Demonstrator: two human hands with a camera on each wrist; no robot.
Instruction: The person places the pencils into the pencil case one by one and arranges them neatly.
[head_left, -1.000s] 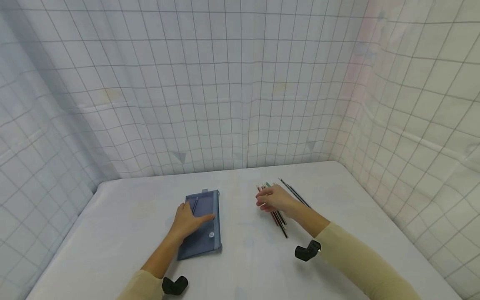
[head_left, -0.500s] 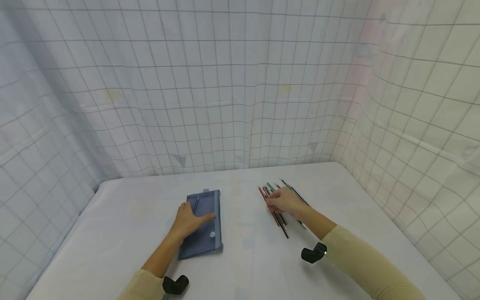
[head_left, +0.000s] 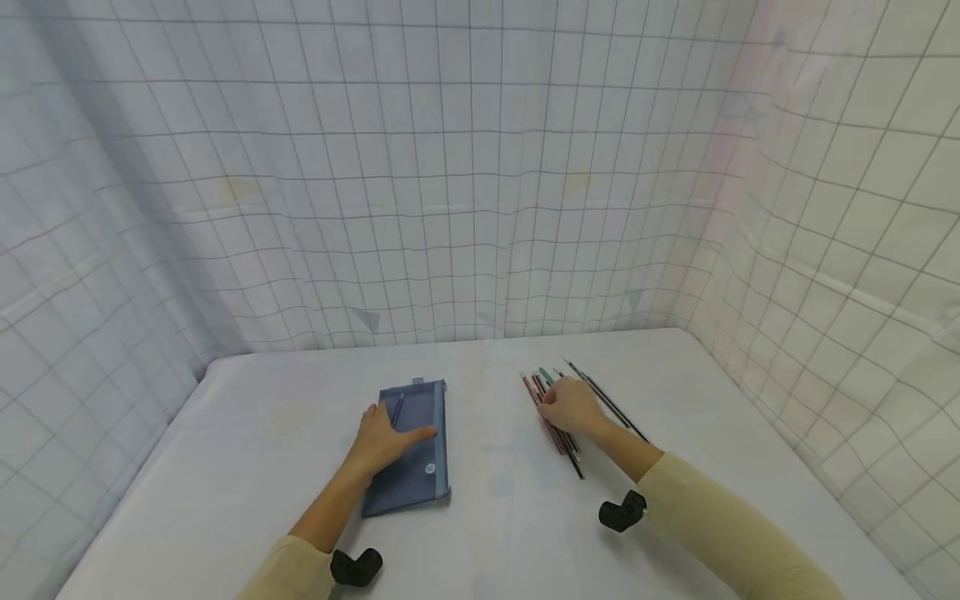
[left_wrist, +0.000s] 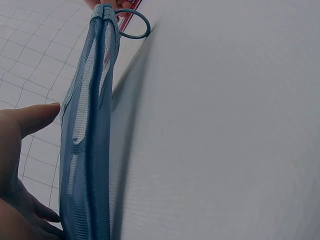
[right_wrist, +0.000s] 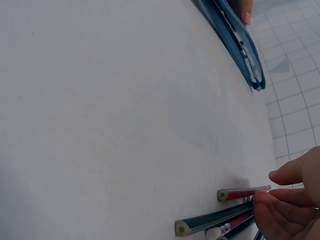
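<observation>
My left hand [head_left: 378, 442] rests on a blue mesh zip pouch [head_left: 423, 471], thumb spread toward its right edge. A dark pencil [head_left: 398, 410] shows at the pouch's upper part. In the left wrist view, the pouch [left_wrist: 90, 165] is seen edge-on, with a blue ring [left_wrist: 147, 25] at its far end. My right hand [head_left: 573, 406] is over a bunch of pencils, its fingers curled. In the right wrist view, thumb and forefinger meet around the far part of a red pencil [right_wrist: 240, 193]. Beside it lie a dark hexagonal pencil [right_wrist: 210, 220] and a white-eraser pencil [right_wrist: 215, 233].
Two dark pencils [head_left: 611, 406] lie right of the bunch, partly behind the right forearm. A white cloth covers the table [head_left: 495, 517]. Checked white curtains [head_left: 480, 192] stand behind it and at both sides. Black camera mounts [head_left: 621, 511] hang at both wrists.
My right hand moves right and back from the bunch's left side, then stays over the pencils with its fingers drawn together. The left hand keeps its place on the pouch.
</observation>
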